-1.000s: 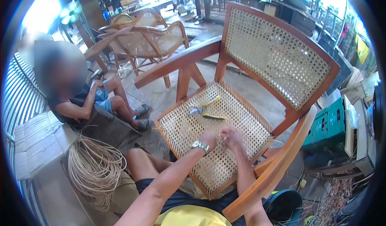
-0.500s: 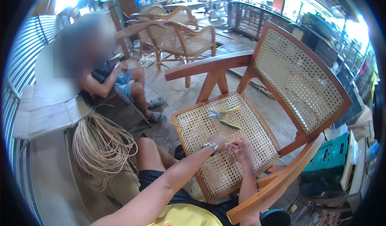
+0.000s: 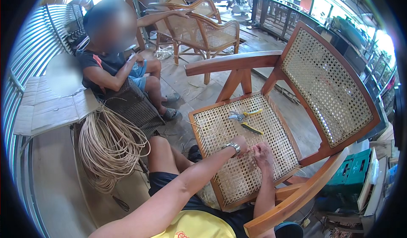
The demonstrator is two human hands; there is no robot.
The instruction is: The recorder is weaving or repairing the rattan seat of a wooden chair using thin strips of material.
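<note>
My left hand (image 3: pixel 241 144) and right hand (image 3: pixel 263 154) are near each other but not clasped, both low over the woven cane seat (image 3: pixel 237 183) of a wooden armchair (image 3: pixel 233 64); the fingers of each are bent, and I cannot tell whether a strand is pinched between them. A metal-banded wristwatch (image 3: pixel 232 148) encircles my left wrist. Beyond my hands, on the same seat, lies a pair of hand pruners (image 3: pixel 238 116), its yellow-and-dark handles spread apart. Loose cane ends project along the seat's wooden edges, and its near corner lies at my lap, below which my yellow shirt (image 3: pixel 199 225) shows. The cane-panelled backrest (image 3: pixel 330 85) rises to the right of the seat, and the near armrest (image 3: pixel 301 191) passes over my right forearm. To my left, a thick coil of pale cane (image 3: pixel 106 149) hangs beside a flattened cardboard sheet (image 3: pixel 46 102). Farther off on that side, a seated person (image 3: pixel 106 68) in a dark top and blue shorts rests one hand near the lap. Curved rattan armchairs (image 3: pixel 203 30) stand behind, and green crates (image 3: pixel 347 170) occupy the right margin.
</note>
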